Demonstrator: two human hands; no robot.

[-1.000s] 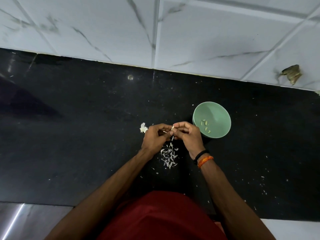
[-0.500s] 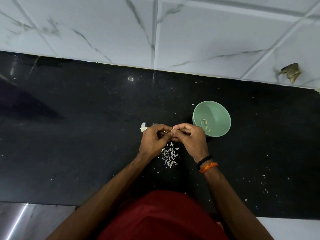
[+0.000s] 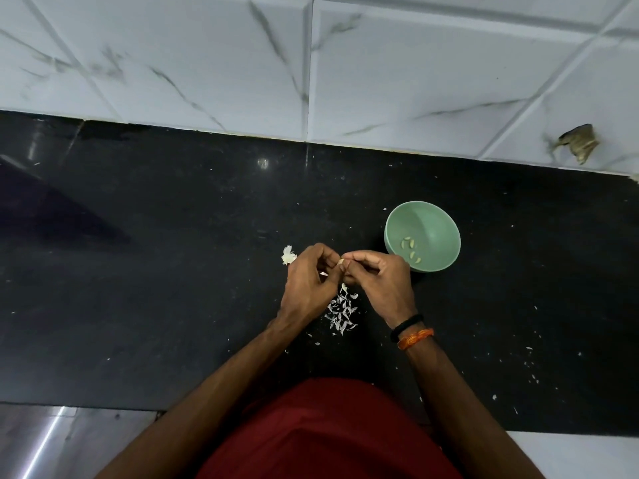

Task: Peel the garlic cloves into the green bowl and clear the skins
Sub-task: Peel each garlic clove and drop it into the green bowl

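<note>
A small garlic clove (image 3: 341,262) is pinched between my left hand (image 3: 308,284) and my right hand (image 3: 378,283), fingertips meeting over the black counter. Most of the clove is hidden by my fingers. Directly below my hands lies a pile of white garlic skins (image 3: 341,311). The green bowl (image 3: 439,216) stands just right of my right hand and holds several peeled cloves (image 3: 410,247). A white piece of garlic (image 3: 288,255) lies on the counter behind my left hand.
The black counter (image 3: 173,271) runs to a white marble-tiled wall (image 3: 311,63) at the back. Small skin flecks (image 3: 532,361) are scattered on the counter at the right. The counter's front edge is close to my red shirt.
Both hands stay together on the clove, shifting only slightly. The view has moved a little. The skin pile and bowl have not moved.
</note>
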